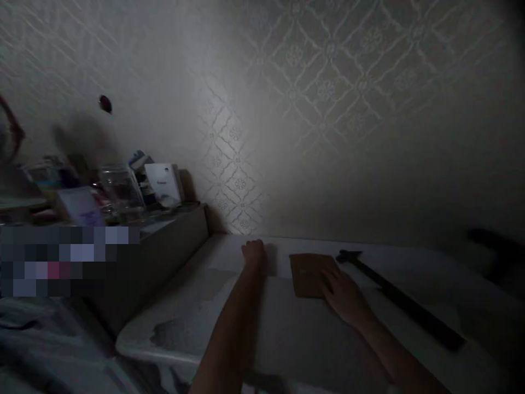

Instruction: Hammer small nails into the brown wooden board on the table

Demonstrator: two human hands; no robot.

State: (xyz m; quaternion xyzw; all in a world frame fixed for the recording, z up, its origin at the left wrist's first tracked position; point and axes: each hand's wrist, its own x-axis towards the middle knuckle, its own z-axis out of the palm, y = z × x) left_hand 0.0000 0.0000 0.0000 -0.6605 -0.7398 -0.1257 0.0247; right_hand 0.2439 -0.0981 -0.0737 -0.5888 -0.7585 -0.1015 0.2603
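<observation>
My left hand (253, 252) rests near the back edge of a pale, worn table (287, 323), its fingers curled in; whether anything is inside them is hidden. To its right lies a flat brown packet (307, 275) with faint print on its face. My right hand (342, 293) is at the packet's right edge, with the fingers spread over its surface. A long dark strap or bar (406, 303) with a small forked end lies slanting across the table to the right of that hand. The view is dim.
At the left stands a higher cabinet (172, 257) crowded with a white box (164, 181), a clear jar (118, 189) and a pale tube (81, 205). A patterned wall (287, 137) rises behind the table. Something dark (492, 246) is at the far right.
</observation>
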